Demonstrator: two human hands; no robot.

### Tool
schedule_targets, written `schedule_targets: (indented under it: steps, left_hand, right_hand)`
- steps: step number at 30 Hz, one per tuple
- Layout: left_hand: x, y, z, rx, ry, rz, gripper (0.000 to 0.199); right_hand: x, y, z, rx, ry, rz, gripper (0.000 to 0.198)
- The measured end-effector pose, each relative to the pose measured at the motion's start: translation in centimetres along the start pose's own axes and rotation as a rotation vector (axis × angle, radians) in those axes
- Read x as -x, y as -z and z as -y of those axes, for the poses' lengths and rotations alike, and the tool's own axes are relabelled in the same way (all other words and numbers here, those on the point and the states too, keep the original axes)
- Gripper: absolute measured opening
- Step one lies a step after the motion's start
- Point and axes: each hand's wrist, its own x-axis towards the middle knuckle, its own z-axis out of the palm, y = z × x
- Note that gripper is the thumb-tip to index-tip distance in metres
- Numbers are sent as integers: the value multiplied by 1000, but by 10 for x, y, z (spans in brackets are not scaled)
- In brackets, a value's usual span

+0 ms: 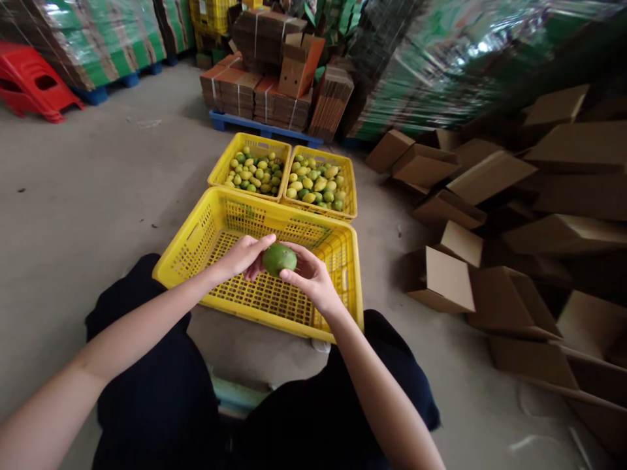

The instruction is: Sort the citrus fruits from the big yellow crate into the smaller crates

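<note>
Between my two hands is a green lemon (279, 259), raised over the large yellow plastic crate (196, 245) in front of my knees. My left hand (249, 254) is closed on the fruit's left side, its thumb stretched along the top and the other fingers curled below. From the right, my right hand (312, 277) wraps round the lemon, with the thumb at its lower front. The crate's slotted floor shows beneath both hands.
Two yellow crates of green and yellow lemons, a left crate (230, 149) and a right crate (353, 189), stand just beyond. Many cardboard boxes (448, 277) lie at right. Flattened cartons (235, 91) sit on a blue pallet (264, 129). A red stool (39, 78) is at far left.
</note>
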Motion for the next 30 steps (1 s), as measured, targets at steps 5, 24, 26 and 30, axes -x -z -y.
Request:
schedule_targets:
  steps: [5,24,26,30]
  left_hand:
    - [-2,5,-6,171,-55,67,51]
    - [-11,5,12,375,-37,254,51]
    - [-9,3,10,385,-44,263,51]
    - [-5,-3,7,283,-221,114,59]
  right_hand:
    - [-2,0,-10,47,-32,-70,57]
    - [2,-4,-15,182,331,-236,53]
    - [4,-4,-14,242,339,-217,51]
    - [3,0,-11,241,318,-187,53]
